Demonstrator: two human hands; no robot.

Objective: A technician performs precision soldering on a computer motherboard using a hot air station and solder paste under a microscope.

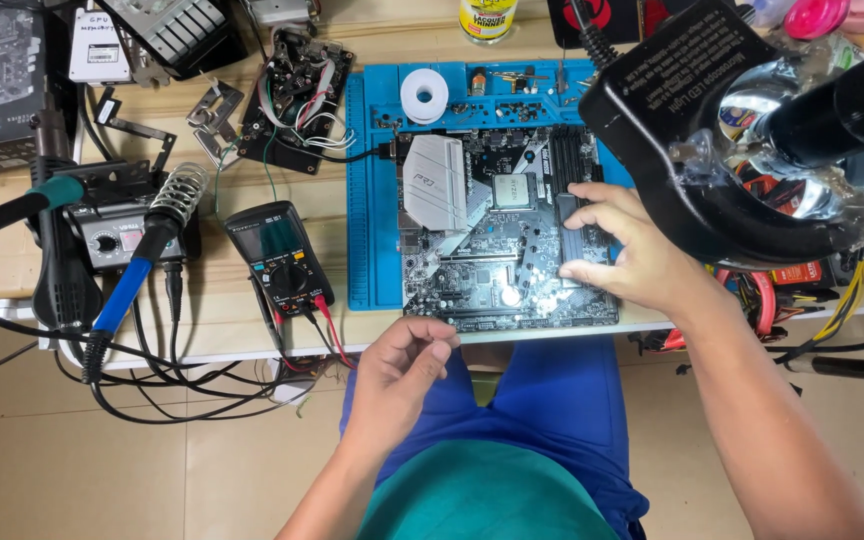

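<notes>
Motherboard: lay flat on the blue mat, on the surface, right in front of the person; white heatsink at its left, processor socket near the middle, dark memory slots along its right side.
Right hand: rested on the board's right edge, fingers spread and bent, tips touching the memory slots; whether a module was pinched under the fingers could not be told.
Left hand: hung just off the near edge of the surface, over the lap, thumb and fingers drawn together in a narrow pinch; nothing could be made out between them, too small to tell.
Step in hand: judged as work at the memory slots, the right hand steadying or pressing there while the left waited clear of the board.
Next move calls for: by this view, a straight, even press or pull along the slot, and the left hand brought up to brace the board so it would not slide on the mat.
Nearby: multimeter with red and black leads left of the mat; soldering iron in its coil stand further left; solder reel at the mat's top; black lamp head overhanging the right.
</notes>
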